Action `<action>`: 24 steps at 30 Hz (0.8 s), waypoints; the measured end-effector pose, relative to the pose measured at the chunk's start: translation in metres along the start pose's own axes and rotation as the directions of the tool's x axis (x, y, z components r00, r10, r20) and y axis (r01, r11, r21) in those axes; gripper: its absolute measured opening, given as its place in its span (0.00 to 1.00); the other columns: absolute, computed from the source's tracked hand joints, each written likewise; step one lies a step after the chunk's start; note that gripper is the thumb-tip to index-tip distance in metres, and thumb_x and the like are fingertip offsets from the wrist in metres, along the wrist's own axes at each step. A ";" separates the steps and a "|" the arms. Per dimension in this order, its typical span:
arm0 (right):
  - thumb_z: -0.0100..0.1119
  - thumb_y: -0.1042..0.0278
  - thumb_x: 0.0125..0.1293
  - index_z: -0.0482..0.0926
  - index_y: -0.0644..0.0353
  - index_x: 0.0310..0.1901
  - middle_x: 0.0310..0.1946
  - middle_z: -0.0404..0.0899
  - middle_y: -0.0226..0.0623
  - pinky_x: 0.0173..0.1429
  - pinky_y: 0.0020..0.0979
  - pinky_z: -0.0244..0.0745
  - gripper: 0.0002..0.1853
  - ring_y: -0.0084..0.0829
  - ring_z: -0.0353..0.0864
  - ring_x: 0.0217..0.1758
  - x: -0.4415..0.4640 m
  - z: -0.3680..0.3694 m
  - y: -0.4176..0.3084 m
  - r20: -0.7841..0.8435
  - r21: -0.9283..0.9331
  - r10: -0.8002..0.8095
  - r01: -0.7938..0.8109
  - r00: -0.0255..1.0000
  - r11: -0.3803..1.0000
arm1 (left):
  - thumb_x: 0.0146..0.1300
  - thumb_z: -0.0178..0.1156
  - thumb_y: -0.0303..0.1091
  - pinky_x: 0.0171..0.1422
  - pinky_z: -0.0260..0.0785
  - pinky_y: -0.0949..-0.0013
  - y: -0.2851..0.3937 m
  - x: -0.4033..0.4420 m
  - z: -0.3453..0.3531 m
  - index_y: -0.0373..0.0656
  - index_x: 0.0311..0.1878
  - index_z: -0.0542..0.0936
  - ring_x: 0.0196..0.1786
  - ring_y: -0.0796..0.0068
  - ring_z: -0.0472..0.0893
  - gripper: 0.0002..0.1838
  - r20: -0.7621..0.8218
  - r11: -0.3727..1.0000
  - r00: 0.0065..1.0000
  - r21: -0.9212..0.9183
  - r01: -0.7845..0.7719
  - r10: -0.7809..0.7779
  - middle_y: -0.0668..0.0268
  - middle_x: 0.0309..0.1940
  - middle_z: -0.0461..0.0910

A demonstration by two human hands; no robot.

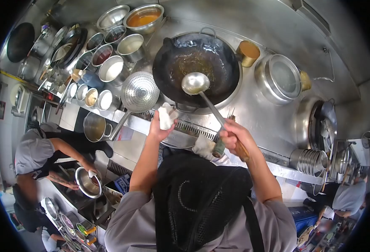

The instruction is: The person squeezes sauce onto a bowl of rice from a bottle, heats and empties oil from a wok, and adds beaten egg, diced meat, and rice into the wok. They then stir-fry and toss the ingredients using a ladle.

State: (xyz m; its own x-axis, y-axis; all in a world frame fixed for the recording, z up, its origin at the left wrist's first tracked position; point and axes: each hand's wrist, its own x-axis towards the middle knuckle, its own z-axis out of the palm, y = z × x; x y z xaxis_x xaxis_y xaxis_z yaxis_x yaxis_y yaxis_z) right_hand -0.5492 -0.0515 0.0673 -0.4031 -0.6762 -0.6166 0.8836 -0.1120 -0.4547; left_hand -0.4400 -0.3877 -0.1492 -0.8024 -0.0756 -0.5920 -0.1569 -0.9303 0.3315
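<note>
Right hand (234, 136) wraps round the handle of the ladle (212, 108); left hand (160, 131) holds a bunched white cloth (167, 117). Ladle's bowl sits over the near half of the black wok (164, 69); contact with it cannot be told. Left of the wok, a perforated strainer (140, 90) lies close by. Far right: brass-coloured container (249, 50), then a steel pot (263, 80). Far left: large bowl of orange liquid (145, 17).

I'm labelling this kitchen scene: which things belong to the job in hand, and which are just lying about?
In use: ladle, right hand; wok beneath; white cloth, left hand.
Apparently idle: strainer; bowl of orange liquid; stacked metal containers.
</note>
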 end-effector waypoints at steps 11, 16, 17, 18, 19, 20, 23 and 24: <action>0.59 0.67 0.77 0.56 0.58 0.79 0.32 0.75 0.35 0.22 0.27 0.66 0.34 0.20 0.69 0.22 0.070 -0.030 -0.013 -0.129 -0.176 -0.252 0.228 0.959 0.958 | 0.80 0.50 0.60 0.65 0.79 0.47 -0.012 0.014 0.093 0.42 0.71 0.68 0.59 0.53 0.83 0.32 -0.025 0.836 0.988 0.536 -0.116 0.153 0.54 0.62 0.77; 0.58 0.67 0.77 0.57 0.59 0.79 0.32 0.74 0.33 0.21 0.26 0.65 0.33 0.19 0.68 0.21 0.006 -0.015 -0.004 -0.183 -0.196 -0.232 0.196 0.955 0.961 | 0.79 0.58 0.49 0.58 0.80 0.58 -0.029 0.028 0.054 0.42 0.70 0.67 0.55 0.68 0.83 0.27 -0.002 0.699 0.845 0.563 -0.440 0.534 0.59 0.56 0.79; 0.58 0.66 0.77 0.57 0.59 0.78 0.32 0.74 0.33 0.21 0.25 0.65 0.33 0.19 0.68 0.21 -0.003 -0.012 0.001 -0.190 -0.153 -0.174 0.146 0.966 0.977 | 0.81 0.57 0.49 0.59 0.80 0.59 -0.029 0.021 0.046 0.43 0.71 0.67 0.56 0.68 0.83 0.26 -0.050 0.722 0.839 0.537 -0.436 0.542 0.61 0.56 0.79; 0.58 0.66 0.77 0.57 0.59 0.78 0.32 0.74 0.33 0.21 0.25 0.65 0.33 0.19 0.68 0.21 -0.007 -0.009 0.004 -0.199 -0.145 -0.159 0.131 0.967 0.981 | 0.82 0.53 0.52 0.61 0.79 0.56 -0.026 0.021 0.027 0.44 0.72 0.67 0.58 0.64 0.83 0.27 0.016 0.730 0.844 0.493 -0.474 0.537 0.60 0.61 0.80; 0.58 0.66 0.78 0.57 0.58 0.78 0.32 0.75 0.33 0.21 0.24 0.64 0.33 0.18 0.67 0.21 -0.008 -0.006 0.004 -0.123 -0.061 -0.102 0.096 0.987 0.994 | 0.82 0.50 0.55 0.61 0.79 0.53 -0.018 0.011 0.023 0.45 0.74 0.67 0.58 0.61 0.83 0.28 0.011 0.835 0.895 0.354 -0.421 0.446 0.60 0.63 0.79; 0.58 0.66 0.78 0.57 0.58 0.78 0.32 0.75 0.33 0.21 0.23 0.63 0.33 0.17 0.67 0.21 -0.005 -0.003 0.003 -0.036 0.016 -0.056 0.057 0.998 0.998 | 0.83 0.45 0.58 0.64 0.78 0.48 -0.012 0.003 0.023 0.47 0.75 0.67 0.60 0.54 0.83 0.30 -0.040 0.917 0.945 0.255 -0.306 0.326 0.59 0.66 0.79; 0.59 0.66 0.77 0.57 0.58 0.78 0.33 0.75 0.33 0.21 0.22 0.63 0.33 0.16 0.67 0.21 0.026 -0.009 -0.004 0.080 0.062 0.030 -0.035 0.996 0.997 | 0.83 0.37 0.62 0.69 0.75 0.42 0.007 -0.019 0.035 0.50 0.77 0.67 0.65 0.45 0.80 0.32 -0.044 0.992 0.993 0.071 -0.106 0.109 0.59 0.69 0.78; 0.59 0.66 0.77 0.57 0.58 0.78 0.33 0.75 0.33 0.21 0.22 0.63 0.33 0.16 0.67 0.21 0.044 -0.015 -0.008 0.078 0.061 0.034 -0.039 0.996 0.997 | 0.83 0.35 0.62 0.72 0.73 0.40 0.011 -0.022 0.037 0.51 0.77 0.66 0.67 0.42 0.79 0.33 0.013 1.000 1.000 0.005 -0.019 0.019 0.60 0.69 0.77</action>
State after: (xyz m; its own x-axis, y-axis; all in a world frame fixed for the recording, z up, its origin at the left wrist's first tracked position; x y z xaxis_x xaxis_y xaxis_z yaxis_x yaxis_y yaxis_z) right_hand -0.5777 -0.0690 0.0342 -0.3528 -0.7345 -0.5796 0.9116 -0.1301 -0.3900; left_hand -0.4459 -0.3829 -0.1052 -0.8125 -0.0891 -0.5761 -0.1440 -0.9269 0.3465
